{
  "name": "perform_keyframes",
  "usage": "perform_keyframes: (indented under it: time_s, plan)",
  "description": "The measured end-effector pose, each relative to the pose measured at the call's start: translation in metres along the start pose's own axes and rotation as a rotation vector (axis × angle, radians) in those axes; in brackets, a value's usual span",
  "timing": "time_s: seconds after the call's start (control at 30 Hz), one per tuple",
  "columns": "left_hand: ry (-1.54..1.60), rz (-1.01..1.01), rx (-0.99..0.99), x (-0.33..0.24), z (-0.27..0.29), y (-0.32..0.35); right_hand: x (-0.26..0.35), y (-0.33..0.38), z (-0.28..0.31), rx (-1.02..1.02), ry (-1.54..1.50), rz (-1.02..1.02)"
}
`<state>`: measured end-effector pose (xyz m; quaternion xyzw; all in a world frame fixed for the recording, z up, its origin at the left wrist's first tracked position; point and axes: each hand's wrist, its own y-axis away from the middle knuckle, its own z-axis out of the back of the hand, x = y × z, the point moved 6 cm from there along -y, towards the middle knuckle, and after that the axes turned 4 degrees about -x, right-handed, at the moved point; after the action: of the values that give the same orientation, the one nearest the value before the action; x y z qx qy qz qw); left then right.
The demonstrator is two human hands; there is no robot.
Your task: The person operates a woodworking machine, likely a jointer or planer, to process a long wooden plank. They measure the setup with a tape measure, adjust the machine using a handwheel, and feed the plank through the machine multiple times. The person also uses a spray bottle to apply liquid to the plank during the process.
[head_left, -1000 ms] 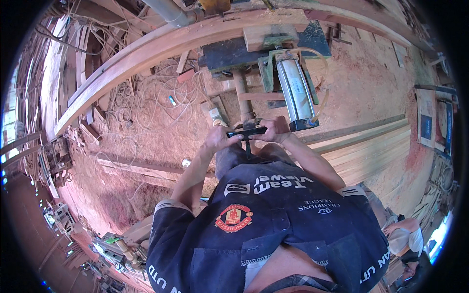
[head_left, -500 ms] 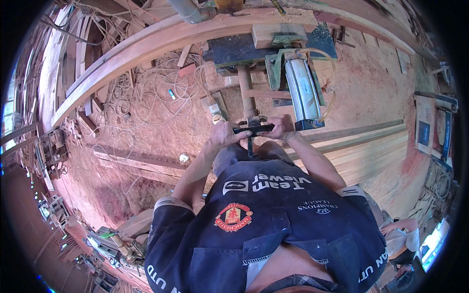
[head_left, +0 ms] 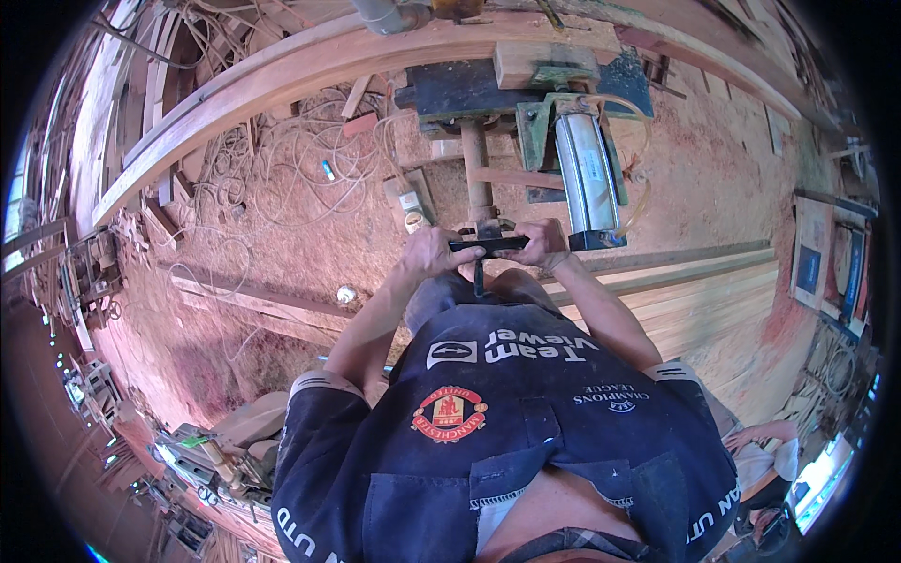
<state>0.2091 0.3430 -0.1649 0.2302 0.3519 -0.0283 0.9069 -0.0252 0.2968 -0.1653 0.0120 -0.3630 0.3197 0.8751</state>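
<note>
My left hand is closed on the left end of a black bar handle, and my right hand grips its right end. The handle lies crosswise, close in front of my body, at the near end of a rusty round shaft. That shaft runs away from me to a dark machine table. A silver air cylinder with a clear hose sits just beyond my right hand. At its far end, a green clamp pad is against a wooden block.
A long timber beam crosses the far side, beside the block. Coiled hoses and a small switch box lie on the sawdust floor to the left. Stacked boards lie to the right. Another person is at the lower right.
The view has shifted slightly, so the machine appears a little farther right. Both hands keep their grip on the bar handle, with no clear movement of it.
</note>
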Motion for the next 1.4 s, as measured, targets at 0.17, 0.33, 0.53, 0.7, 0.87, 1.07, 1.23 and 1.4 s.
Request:
perform_keyframes:
  time_s: [0.17,0.33,0.53,0.7,0.87,1.07,1.23,1.4]
  plan:
    - [0.003,0.025,0.024,-0.002,0.004,0.0,0.002,-0.001,0.001,-0.007,-0.003,0.004]
    - [-0.008,0.022,0.021,0.0,0.003,-0.001,0.003,-0.002,0.001,-0.038,-0.02,0.018]
    - [-0.026,-0.019,0.039,0.0,-0.001,-0.004,-0.003,0.002,-0.004,-0.021,0.01,-0.017]
    - [-0.056,-0.051,0.009,-0.009,0.007,-0.001,-0.009,0.005,-0.009,-0.016,0.001,-0.08]
    - [-0.02,-0.046,0.029,-0.012,0.007,-0.002,-0.012,0.006,-0.014,-0.03,-0.048,-0.089]
    - [-0.065,-0.06,0.038,-0.009,0.004,-0.002,-0.015,0.008,-0.017,-0.019,-0.025,-0.109]
    - [-0.067,-0.073,0.048,-0.009,0.005,-0.003,-0.012,0.007,-0.014,-0.056,-0.018,-0.083]
    - [-0.079,-0.021,0.046,-0.011,0.006,-0.001,-0.01,0.005,-0.009,-0.072,-0.048,-0.091]
